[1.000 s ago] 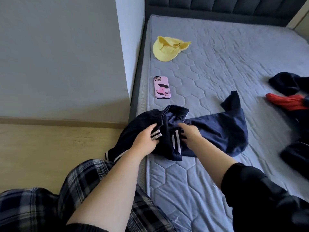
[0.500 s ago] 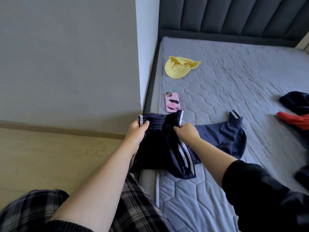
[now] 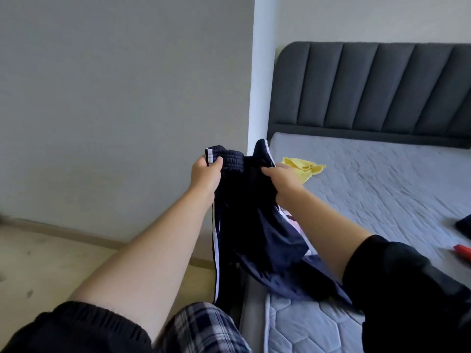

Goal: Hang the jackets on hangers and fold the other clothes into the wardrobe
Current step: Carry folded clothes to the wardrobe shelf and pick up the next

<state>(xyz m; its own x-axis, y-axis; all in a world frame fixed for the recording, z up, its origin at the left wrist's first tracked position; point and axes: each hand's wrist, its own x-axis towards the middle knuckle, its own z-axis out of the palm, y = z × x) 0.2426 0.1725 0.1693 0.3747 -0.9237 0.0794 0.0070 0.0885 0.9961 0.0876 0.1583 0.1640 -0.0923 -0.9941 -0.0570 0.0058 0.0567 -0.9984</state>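
Wooden floor and grey wall fill the left side, with a plaid-clad leg at the bottom edge. The left hand curls its fingers round one end of the waistband of navy track trousers with white side stripes, and the right hand pinches the other end, so the garment hangs between them, its lower part trailing onto the grey mattress. Further right, a yellow cloth lies on the mattress just behind the right hand, below a dark padded headboard, and a red item shows far right
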